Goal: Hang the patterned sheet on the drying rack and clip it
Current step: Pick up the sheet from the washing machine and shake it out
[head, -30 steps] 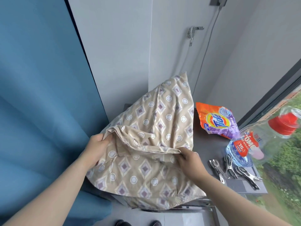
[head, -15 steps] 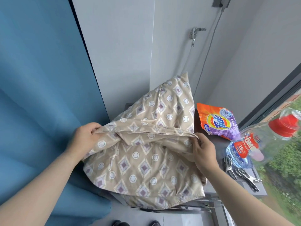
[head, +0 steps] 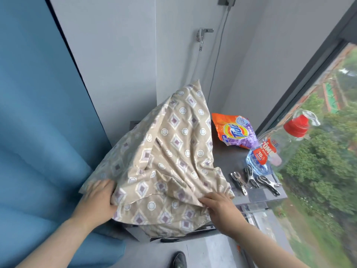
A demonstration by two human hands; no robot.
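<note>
Lying in a peaked heap on the left part of a dark tabletop (head: 229,159), the patterned sheet (head: 170,161) is listed first: beige fabric printed with purple diamonds and white rings, its tip raised against the grey wall and its front edge draped over the near side of the tabletop. The lower left corner of the sheet is gripped by the left hand (head: 96,200), whose fingers are curled onto the cloth, though this part is blurred. A fold at the lower right is pinched by the right hand (head: 220,207), the fingers bent round the fabric and the thumb hidden beneath it. Several metal clips (head: 251,178) are laid on the tabletop to the right of the sheet, apart from it and just beside the base of a clear bottle (head: 274,151). The bottle is fitted with a red cap, carries a red label and holds blue liquid at the bottom. An orange and purple detergent bag (head: 233,131) is laid flat behind the clips, near the sheet's right edge. A blue curtain (head: 38,132) is hung at the left, a metal tap (head: 202,35) is fixed to the wall above, and greenery is seen through the window (head: 328,122) at the right. One dark shoe (head: 179,259) is noted on the floor below.
</note>
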